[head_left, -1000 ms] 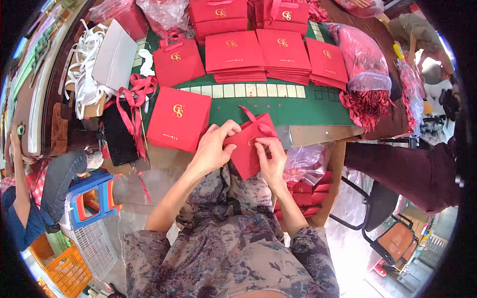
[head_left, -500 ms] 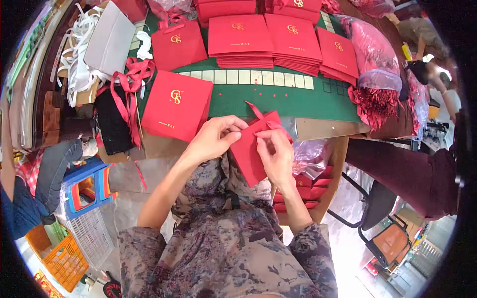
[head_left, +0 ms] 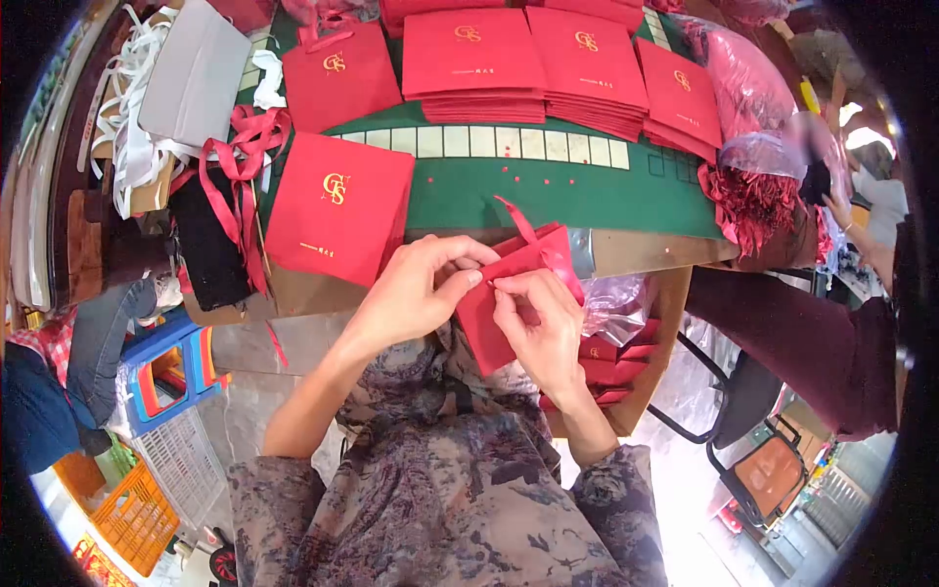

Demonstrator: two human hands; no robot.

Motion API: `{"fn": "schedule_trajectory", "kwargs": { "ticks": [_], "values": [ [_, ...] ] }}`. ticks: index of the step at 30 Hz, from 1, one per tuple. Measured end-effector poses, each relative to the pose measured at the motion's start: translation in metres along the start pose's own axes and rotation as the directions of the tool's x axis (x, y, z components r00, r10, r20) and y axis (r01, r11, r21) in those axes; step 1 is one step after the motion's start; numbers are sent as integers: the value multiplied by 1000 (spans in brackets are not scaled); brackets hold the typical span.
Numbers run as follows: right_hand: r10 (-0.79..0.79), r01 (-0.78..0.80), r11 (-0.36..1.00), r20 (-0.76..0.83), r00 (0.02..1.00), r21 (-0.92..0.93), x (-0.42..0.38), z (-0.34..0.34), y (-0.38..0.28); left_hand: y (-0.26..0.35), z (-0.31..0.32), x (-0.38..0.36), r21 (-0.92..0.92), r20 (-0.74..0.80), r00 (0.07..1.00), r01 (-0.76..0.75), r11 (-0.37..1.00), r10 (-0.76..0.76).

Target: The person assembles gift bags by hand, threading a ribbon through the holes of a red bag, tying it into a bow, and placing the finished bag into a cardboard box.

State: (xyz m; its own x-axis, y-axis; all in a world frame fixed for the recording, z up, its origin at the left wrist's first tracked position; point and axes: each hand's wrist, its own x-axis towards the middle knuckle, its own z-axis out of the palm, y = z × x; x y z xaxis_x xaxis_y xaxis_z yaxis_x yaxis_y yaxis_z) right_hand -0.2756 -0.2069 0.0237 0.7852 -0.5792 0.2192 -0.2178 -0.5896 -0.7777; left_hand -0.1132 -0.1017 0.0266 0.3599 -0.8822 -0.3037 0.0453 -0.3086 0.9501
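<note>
The green felt-covered surface (head_left: 548, 191) sits a little lower in view than a second ago, with its stacks of flat red paper gift bags (head_left: 548, 59) otherwise unchanged. Since then the small red paper gift bag (head_left: 509, 293) has stayed at the near edge, tilted, its red ribbon handle (head_left: 516, 220) standing up. The left hand (head_left: 411, 298) pinches its rim; the right hand (head_left: 533, 318) has shifted up, fingertips closed on the ribbon end.
</note>
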Motion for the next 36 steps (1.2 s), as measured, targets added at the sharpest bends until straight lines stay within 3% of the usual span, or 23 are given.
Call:
{"fn": "schedule_trajectory", "kwargs": {
  "ticks": [2, 5, 10, 12, 14, 17, 19, 20, 22, 23, 24, 25, 26, 28, 30, 32, 34, 36],
  "values": [
    [-15, 15, 1000, -11, 1000, -8, 2, 1, 0, 0, 0, -2, 177, -7, 999, -51, 983, 53],
    [286, -292, 946, 60, 956, 141, 1, 4, -5, -1, 5, -5, 245, -61, 990, -110, 963, 129],
    [367, -383, 908, 120, 922, 167, 5, 2, -6, 0, 12, -8, 410, -107, 939, -258, 875, 328],
    [203, -200, 975, -24, 979, 93, 4, 12, -4, -5, 14, -6, 425, -130, 923, -279, 861, 363],
    [-52, 40, 991, -97, 994, -126, 2, 19, 2, -9, 21, -5, 481, -185, 917, -229, 846, 353],
    [-143, 125, 982, -122, 982, -139, -2, 23, 3, -16, 26, -5, 479, -234, 894, -236, 846, 383],
    [-18, 32, 996, -153, 988, 87, -5, 25, 10, -18, 30, -8, 480, -246, 890, -231, 846, 383],
    [-45, 60, 994, -157, 987, 89, -5, 23, 10, -18, 31, -9, 467, -246, 893, -232, 853, 377],
    [330, -326, 915, 23, 944, 238, -5, 17, 6, -19, 37, -10, 501, -274, 872, -231, 834, 406],
    [324, -312, 915, -2, 946, 256, -6, 20, 6, -20, 39, -10, 516, -284, 860, -235, 823, 424],
    [302, -289, 921, -9, 953, 260, -7, 23, 8, -21, 41, -8, 532, -293, 847, -240, 812, 443],
    [46, -40, 998, -130, 990, 53, -10, 26, 11, -21, 43, -8, 560, -289, 843, -235, 795, 453],
    [-229, 195, 964, -196, 953, -179, -11, 29, 14, -22, 43, -7, 570, -276, 845, -239, 786, 457],
    [-302, 250, 936, -199, 932, -248, -12, 32, 17, -25, 44, -8, 559, -284, 843, -242, 793, 457],
    [-92, 96, 995, -240, 966, 7, -13, 36, 18, -29, 46, -7, 559, -291, 844, -233, 796, 452],
    [-58, 89, 989, -247, 967, 116, -14, 42, 46, -27, 44, -5, 559, -294, 846, -226, 798, 446],
    [279, -249, 813, 24, 960, 526, -8, 38, 46, -23, 43, -6, 586, -233, 854, -259, 768, 465],
    [205, -181, 873, -4, 979, 453, -5, 23, 36, -25, 43, -4, 595, -224, 835, -291, 749, 502]
  ]
}}
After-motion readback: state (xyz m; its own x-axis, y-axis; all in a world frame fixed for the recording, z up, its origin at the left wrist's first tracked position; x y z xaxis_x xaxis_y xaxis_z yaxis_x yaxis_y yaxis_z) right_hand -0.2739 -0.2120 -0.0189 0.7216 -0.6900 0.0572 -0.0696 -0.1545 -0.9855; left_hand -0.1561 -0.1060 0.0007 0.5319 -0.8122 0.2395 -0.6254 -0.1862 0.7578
